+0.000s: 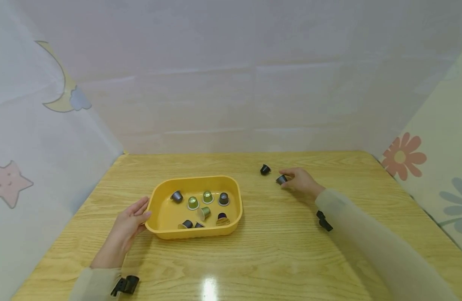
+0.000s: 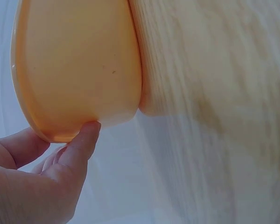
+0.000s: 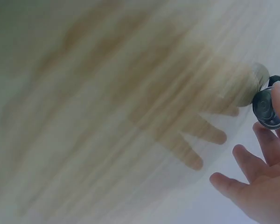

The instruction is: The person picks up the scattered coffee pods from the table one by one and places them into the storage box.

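Observation:
A yellow plastic basin (image 1: 195,232) sits on the table with several coffee capsules in it, among them green capsules (image 1: 193,203) and dark ones (image 1: 223,199). The left hand (image 1: 130,221) grips the basin's left end, thumb and fingers on either side of the wall, as the left wrist view (image 2: 51,172) also shows. To the right of the basin, the right hand (image 1: 301,182) pinches a dark grey coffee capsule (image 1: 281,179) between thumb and fingers. In the right wrist view that capsule (image 3: 265,108) shows its round end, partly covered by a digit.
Another black capsule (image 1: 265,169) lies on its side on the table, just left of and beyond the right hand. The glossy wooden table (image 1: 276,259) ends at a pale fabric wall (image 1: 231,104) behind it, with patterned fabric at both sides.

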Demonstrator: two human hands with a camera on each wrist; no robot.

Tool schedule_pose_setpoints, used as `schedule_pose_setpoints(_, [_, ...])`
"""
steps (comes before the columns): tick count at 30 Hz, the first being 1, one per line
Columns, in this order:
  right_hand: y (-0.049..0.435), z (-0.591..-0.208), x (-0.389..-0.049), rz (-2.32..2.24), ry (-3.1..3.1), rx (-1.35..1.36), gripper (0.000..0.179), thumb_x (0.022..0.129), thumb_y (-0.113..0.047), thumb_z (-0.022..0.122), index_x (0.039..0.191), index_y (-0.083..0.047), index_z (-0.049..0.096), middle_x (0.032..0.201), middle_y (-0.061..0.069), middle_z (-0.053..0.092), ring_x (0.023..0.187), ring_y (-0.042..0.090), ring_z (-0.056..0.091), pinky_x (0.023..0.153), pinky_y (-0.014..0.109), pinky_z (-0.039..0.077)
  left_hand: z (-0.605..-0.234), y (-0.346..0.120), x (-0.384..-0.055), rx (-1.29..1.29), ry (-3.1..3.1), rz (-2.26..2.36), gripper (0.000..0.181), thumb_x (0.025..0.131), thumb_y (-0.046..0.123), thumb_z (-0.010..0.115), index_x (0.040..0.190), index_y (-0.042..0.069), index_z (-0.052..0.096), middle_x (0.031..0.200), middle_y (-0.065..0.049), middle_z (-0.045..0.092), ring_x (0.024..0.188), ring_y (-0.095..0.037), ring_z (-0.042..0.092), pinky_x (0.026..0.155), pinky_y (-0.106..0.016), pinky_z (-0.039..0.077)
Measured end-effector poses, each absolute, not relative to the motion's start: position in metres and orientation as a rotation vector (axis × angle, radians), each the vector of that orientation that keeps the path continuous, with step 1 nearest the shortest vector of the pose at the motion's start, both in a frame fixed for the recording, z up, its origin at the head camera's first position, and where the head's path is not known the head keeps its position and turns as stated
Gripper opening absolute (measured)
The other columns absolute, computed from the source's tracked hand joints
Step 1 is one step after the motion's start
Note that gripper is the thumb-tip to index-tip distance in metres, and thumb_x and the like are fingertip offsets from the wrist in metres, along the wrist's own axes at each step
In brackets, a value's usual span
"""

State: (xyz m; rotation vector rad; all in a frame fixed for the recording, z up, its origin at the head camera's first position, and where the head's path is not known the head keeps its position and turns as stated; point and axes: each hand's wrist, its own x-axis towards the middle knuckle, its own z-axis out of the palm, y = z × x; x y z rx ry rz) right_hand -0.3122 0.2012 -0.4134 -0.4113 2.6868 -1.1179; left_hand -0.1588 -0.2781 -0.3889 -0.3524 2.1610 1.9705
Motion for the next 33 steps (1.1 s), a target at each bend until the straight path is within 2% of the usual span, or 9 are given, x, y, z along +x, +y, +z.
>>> schedule_pose_setpoints(8, [0.194, -0.417, -0.313, -1.102, 2.746, -0.323, 0.056, 0.092, -0.002, 0.071, 0.143, 0.010, 0.049, 0.145, 0.032, 0.048, 0.131, 0.048, 0.048, 0.101, 0.051, 0.049, -0.390, -0.278, -0.159, -0.341, 2.171, 1.960, 0.064, 0.107, 0.004, 0.042, 0.161, 0.004, 0.007, 0.167, -0.015, 0.011, 0.150, -0.034, 0.023, 0.089, -0.016, 0.052])
schedule_pose_setpoints(14, [0.191, -0.414, -0.310, -1.161, 2.746, -0.229, 0.058, 0.093, -0.004, 0.071, 0.144, 0.009, 0.047, 0.146, 0.033, 0.046, 0.134, 0.048, 0.045, 0.106, 0.053, 0.045, -0.390, -0.278, -0.159, -0.341, 2.164, 1.968, 0.064, 0.107, 0.003, 0.042, 0.161, 0.005, 0.006, 0.167, -0.014, 0.010, 0.150, -0.034, 0.023, 0.089, -0.016, 0.051])
schedule_pose_setpoints(21, [0.186, -0.402, -0.298, -1.243, 2.746, -0.189, 0.061, 0.093, -0.014, 0.074, 0.143, 0.008, 0.049, 0.139, 0.031, 0.054, 0.126, 0.045, 0.053, 0.103, 0.052, 0.047, -0.390, -0.278, -0.159, -0.347, 2.157, 1.975, 0.064, 0.107, 0.003, 0.042, 0.161, 0.005, 0.007, 0.167, -0.014, 0.011, 0.150, -0.033, 0.023, 0.090, -0.017, 0.052])
schedule_pose_setpoints(27, [0.180, -0.392, -0.291, -1.387, 2.654, -0.131, 0.060, 0.096, -0.008, 0.068, 0.148, 0.007, 0.042, 0.147, 0.029, 0.047, 0.135, 0.043, 0.047, 0.107, 0.051, 0.044, -0.389, -0.277, -0.159, -0.339, 2.161, 1.970, 0.064, 0.107, 0.003, 0.041, 0.161, 0.004, 0.007, 0.167, -0.014, 0.010, 0.150, -0.034, 0.022, 0.088, -0.016, 0.051])
schedule_pose_setpoints(33, [0.170, -0.382, -0.281, -1.517, 2.602, -0.107, 0.059, 0.096, -0.005, 0.068, 0.148, 0.008, 0.043, 0.145, 0.031, 0.047, 0.135, 0.044, 0.047, 0.108, 0.051, 0.044, -0.390, -0.278, -0.159, -0.346, 2.150, 1.978, 0.064, 0.107, 0.003, 0.041, 0.161, 0.004, 0.006, 0.167, -0.014, 0.009, 0.151, -0.034, 0.021, 0.089, -0.016, 0.051])
